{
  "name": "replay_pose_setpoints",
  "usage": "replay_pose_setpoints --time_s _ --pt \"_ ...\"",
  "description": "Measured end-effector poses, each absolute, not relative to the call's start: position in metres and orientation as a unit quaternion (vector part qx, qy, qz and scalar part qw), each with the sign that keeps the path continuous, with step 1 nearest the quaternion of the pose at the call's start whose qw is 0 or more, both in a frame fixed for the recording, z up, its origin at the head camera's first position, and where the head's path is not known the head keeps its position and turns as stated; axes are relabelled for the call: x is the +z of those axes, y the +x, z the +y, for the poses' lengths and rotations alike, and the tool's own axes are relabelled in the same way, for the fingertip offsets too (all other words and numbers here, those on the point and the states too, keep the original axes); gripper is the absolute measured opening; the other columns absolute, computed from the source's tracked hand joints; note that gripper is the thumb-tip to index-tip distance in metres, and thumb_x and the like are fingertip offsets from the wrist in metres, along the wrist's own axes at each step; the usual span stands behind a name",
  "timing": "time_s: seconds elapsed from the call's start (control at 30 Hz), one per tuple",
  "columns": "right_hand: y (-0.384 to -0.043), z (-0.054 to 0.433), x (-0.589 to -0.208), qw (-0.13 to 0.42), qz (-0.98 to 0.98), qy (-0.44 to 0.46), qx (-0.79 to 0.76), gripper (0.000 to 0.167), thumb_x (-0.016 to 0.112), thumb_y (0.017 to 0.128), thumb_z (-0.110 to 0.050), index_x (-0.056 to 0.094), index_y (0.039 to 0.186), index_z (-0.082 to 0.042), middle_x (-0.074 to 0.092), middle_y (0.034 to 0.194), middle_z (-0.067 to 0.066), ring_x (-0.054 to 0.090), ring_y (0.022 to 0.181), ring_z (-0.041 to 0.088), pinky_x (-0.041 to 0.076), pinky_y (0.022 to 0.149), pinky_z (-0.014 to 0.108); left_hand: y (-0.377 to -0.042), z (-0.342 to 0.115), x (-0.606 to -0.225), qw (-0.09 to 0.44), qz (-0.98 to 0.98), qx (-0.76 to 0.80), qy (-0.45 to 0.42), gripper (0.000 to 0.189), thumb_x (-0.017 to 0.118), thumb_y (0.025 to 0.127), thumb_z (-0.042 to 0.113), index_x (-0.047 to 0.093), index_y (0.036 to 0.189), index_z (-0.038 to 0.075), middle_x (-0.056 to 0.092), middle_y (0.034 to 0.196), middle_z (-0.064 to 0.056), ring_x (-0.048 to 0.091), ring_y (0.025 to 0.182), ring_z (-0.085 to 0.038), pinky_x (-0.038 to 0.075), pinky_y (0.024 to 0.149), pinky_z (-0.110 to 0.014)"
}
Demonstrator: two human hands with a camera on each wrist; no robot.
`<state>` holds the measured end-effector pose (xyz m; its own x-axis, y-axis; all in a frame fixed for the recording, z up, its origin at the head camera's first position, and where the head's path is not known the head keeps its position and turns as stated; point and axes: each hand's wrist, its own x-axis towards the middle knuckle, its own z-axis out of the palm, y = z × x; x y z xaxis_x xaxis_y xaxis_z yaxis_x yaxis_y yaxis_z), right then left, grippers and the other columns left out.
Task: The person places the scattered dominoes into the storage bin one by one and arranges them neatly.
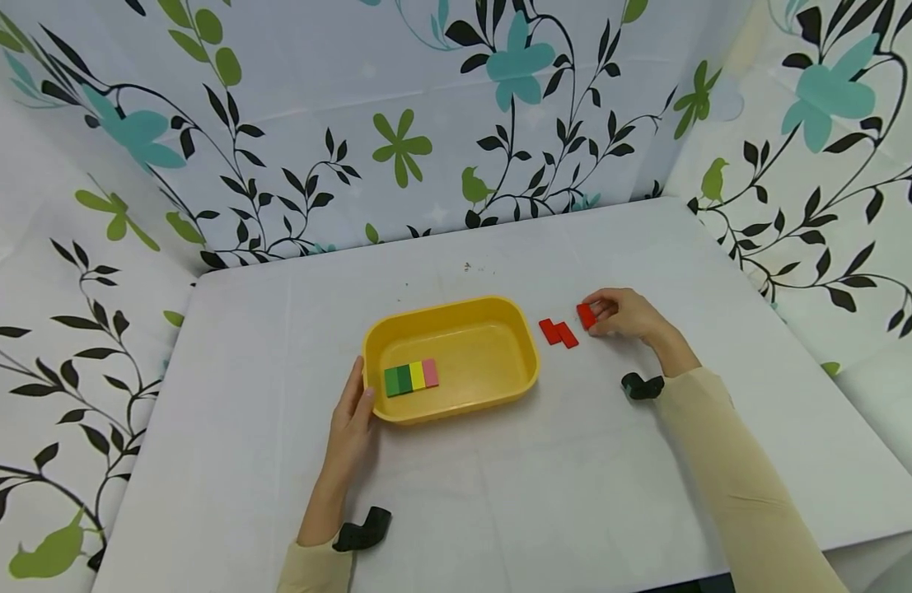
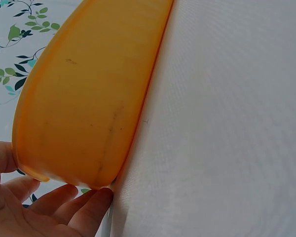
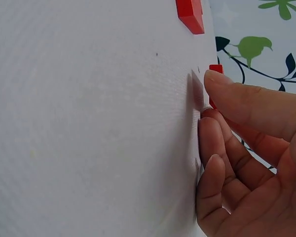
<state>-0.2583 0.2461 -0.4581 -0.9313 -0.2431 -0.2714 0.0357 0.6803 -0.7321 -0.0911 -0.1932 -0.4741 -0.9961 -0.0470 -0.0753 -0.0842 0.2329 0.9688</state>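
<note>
The grip of the right hand (image 1: 624,315) pinches a red block (image 1: 585,317) between thumb and fingers, near two more red blocks (image 1: 567,335) on the surface (image 1: 500,494). The left hand (image 1: 350,420) holds one end of a yellow tray (image 1: 485,358) containing a row of coloured blocks (image 1: 417,376).

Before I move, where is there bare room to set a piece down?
Bare: inside the yellow tray, right of the pink block; on the white table just in front of the tray, and left of it beyond the left hand. Crowded: just right of the tray, where two red blocks lie beside the right hand, which holds another red block.
</note>
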Motion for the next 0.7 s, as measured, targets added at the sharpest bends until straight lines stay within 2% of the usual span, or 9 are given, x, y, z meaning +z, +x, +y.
replay_pose_setpoints --time_s 0.2,0.43,0.7 --pt "-0.253 0.246 -0.456 0.166 0.901 -0.028 -0.400 0.054 0.073 0.085 -0.009 0.054 0.135 -0.004 0.058 0.117 0.019 0.055 0.097 0.027 0.049 0.075 0.022 -0.090 -0.193 -0.474 0.019 0.783 0.621 -0.044 0.055 0.035 0.108 0.026 0.013 0.158 0.026 0.013 0.164 0.007 0.018 0.150 -0.014 0.029 0.115 -0.028" --pt "-0.243 0.238 -0.441 0.110 0.900 -0.012 -0.421 0.049 0.070 0.089 -0.012 0.055 0.134 -0.005 0.061 0.109 0.018 0.056 0.092 0.027 0.050 0.070 0.024 -0.091 -0.193 -0.473 0.023 0.781 0.623 -0.041 0.055 0.034 0.108 0.027 0.013 0.158 0.028 0.012 0.164 0.009 0.015 0.151 -0.012 0.028 0.116 -0.029" --pt "-0.228 0.215 -0.409 0.071 0.883 -0.005 -0.464 0.054 0.075 0.087 -0.017 0.056 0.136 -0.008 0.062 0.110 0.016 0.059 0.095 0.024 0.051 0.072 0.014 -0.091 -0.194 -0.473 0.025 0.780 0.624 -0.044 0.055 0.034 0.108 0.029 0.013 0.158 0.027 0.012 0.164 0.009 0.014 0.151 -0.012 0.028 0.116 -0.029"
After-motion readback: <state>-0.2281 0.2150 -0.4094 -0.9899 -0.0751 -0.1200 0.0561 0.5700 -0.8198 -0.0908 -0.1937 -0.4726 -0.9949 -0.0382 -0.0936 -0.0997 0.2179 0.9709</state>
